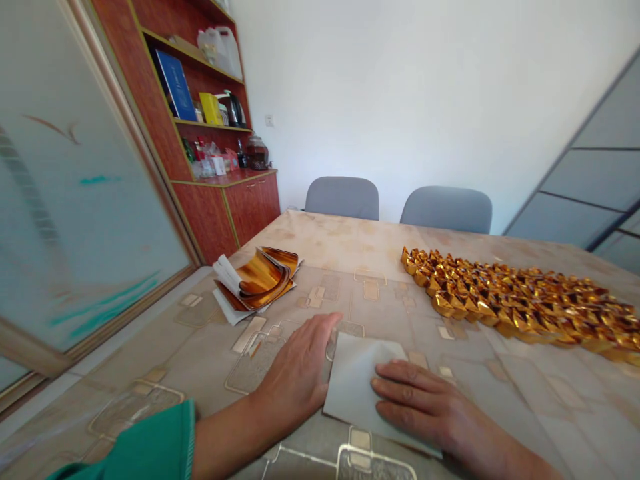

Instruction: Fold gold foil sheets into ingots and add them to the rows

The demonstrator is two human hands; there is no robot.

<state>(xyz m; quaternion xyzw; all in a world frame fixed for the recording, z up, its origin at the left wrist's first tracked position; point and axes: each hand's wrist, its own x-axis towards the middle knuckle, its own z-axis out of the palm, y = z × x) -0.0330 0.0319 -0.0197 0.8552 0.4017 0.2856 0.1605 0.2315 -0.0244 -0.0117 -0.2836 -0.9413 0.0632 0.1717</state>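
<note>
A sheet of paper (357, 380), pale side up, lies on the table in front of me. My right hand (425, 403) rests flat on its right part, fingers stretched out to the left and covering that side. Along the paper's left edge stands my left hand (305, 363), on its side with the fingers extended; whether it touches the edge I cannot tell. Farther off to the left is a loose stack of gold foil paper (263, 277), curled over, with whitish backs showing. Many folded gold paper ingots (520, 297) sit in close rows at the right.
A patterned cloth covers the table (320, 250). Two grey chairs (343, 197) stand at its far side. Back left is a reddish wooden cabinet (255, 210) with bottles, jugs and a kettle on its shelves. A frosted sliding door (90, 220) borders the left.
</note>
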